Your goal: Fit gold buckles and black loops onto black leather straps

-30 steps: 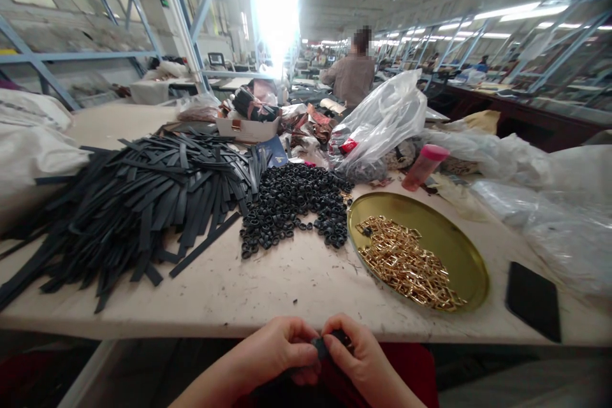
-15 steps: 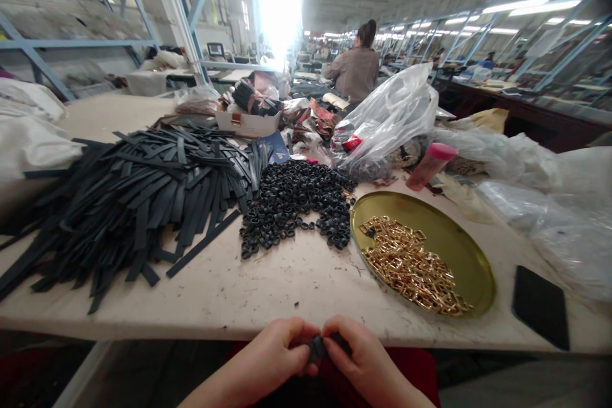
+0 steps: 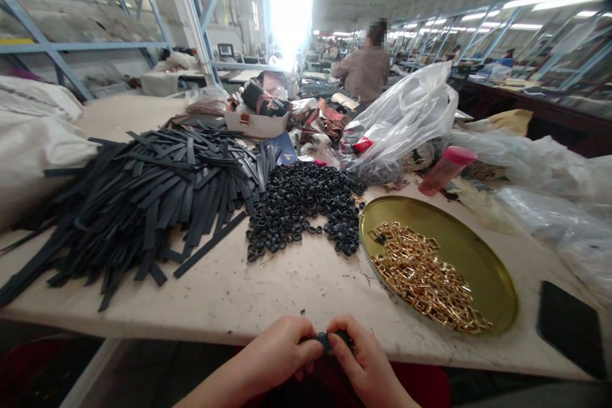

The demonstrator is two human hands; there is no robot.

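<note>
At the table's front edge, my left hand (image 3: 283, 352) and my right hand (image 3: 359, 358) are close together, both closed on one short black strap (image 3: 324, 340). The strap's middle shows between my fingertips; its ends are hidden by my fingers. Beyond my hands lies a heap of small black loops (image 3: 301, 197). A big pile of flat black straps (image 3: 162, 197) spreads out to the left. On the right, a round gold tray (image 3: 488, 261) carries many gold rectangular metal rings (image 3: 430, 277).
A dark phone-like slab (image 3: 571, 328) lies at the right edge of the table (image 3: 201, 306). Behind the tray lean a pink-lidded jar (image 3: 447, 171) and a clear plastic bag (image 3: 406, 121). An open box (image 3: 258, 124) stands at the back. A person (image 3: 366, 67) is farther off.
The view has swung slightly left, so the table's things sit farther right. Both hands stay together on the strap, with fingers slightly shifted and the right hand's knuckles more bent.
</note>
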